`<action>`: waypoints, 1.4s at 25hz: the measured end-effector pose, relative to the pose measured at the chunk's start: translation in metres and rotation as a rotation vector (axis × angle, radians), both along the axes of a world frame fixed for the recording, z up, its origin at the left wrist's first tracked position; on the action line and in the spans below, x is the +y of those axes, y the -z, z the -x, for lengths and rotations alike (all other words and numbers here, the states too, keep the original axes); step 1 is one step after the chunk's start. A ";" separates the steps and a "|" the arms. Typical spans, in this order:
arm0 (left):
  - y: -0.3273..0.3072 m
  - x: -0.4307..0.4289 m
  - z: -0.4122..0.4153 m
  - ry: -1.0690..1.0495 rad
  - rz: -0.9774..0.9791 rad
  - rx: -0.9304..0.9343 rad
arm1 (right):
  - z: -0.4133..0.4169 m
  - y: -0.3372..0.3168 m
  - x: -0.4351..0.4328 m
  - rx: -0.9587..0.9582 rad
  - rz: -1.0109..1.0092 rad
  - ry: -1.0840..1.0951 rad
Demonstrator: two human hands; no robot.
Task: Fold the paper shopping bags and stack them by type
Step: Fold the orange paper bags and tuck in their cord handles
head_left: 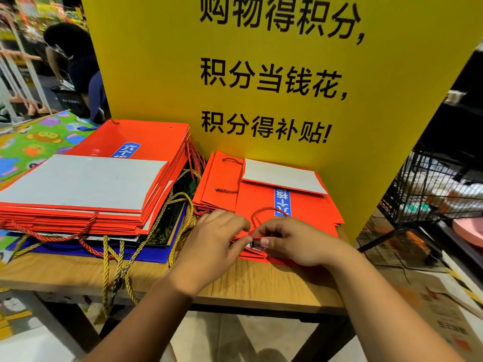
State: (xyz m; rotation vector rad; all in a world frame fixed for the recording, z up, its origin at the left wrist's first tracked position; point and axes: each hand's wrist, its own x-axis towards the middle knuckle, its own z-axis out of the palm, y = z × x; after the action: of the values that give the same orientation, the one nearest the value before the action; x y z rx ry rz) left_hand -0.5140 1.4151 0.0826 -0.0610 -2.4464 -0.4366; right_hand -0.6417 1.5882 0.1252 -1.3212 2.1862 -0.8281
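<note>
A small red paper bag (300,205) with a blue label lies flat on top of a low stack of small red bags (219,184), its grey bottom flap folded toward the yellow sign. My left hand (214,239) and my right hand (290,241) meet at the bag's near edge. Both pinch that edge by the red rope handle (261,211). To the left sits a taller stack of large red bags (125,165), the top one showing its grey bottom flap. Under it lie dark blue and black bags (162,231) with gold rope handles.
A tall yellow sign (287,74) stands right behind the small stack. The wooden table (261,286) ends close in front of me. Colourful animal-print bags (39,145) lie at far left. A black wire basket (431,189) stands at right. A person sits behind at upper left.
</note>
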 end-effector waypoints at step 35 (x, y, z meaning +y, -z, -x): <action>0.003 -0.009 0.004 0.007 -0.147 0.038 | -0.020 0.001 -0.015 0.608 -0.126 0.214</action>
State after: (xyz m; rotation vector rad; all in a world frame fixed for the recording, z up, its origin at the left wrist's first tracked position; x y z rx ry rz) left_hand -0.5183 1.4058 0.0798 -0.0160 -2.3708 -0.6116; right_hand -0.6216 1.5735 0.1246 -1.4228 2.8318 -0.3706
